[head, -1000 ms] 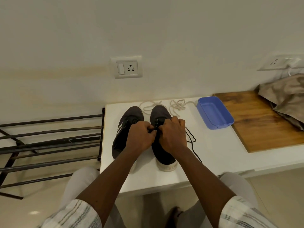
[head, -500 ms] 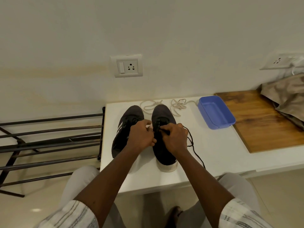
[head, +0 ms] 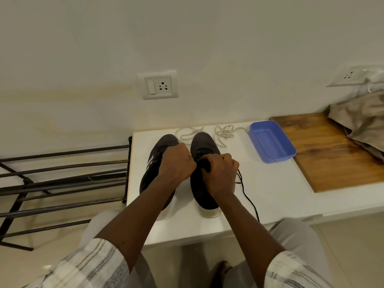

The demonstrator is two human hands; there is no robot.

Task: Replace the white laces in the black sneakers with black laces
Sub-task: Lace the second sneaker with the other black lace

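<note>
Two black sneakers stand side by side on the white table (head: 270, 194), toes toward the wall: the left sneaker (head: 151, 173) and the right sneaker (head: 202, 190). My right hand (head: 221, 175) pinches the black lace (head: 248, 199) over the right sneaker's eyelets; the lace's free end trails right and down to the table's front edge. My left hand (head: 176, 165) is curled at the same shoe's inner side; what its fingers grip is hidden. Two white laces (head: 223, 133) lie loose behind the toes.
A blue plastic tray (head: 272, 142) sits to the right of the shoes, beside a wooden board (head: 332, 154) with a crumpled cloth (head: 365, 121) on it. A dark metal rack (head: 62, 179) stands left of the table. A wall socket (head: 158, 85) is above.
Both hands have shifted slightly apart and back over the right sneaker's lacing. The black lace's loose end now trails further toward the table's front edge.
</note>
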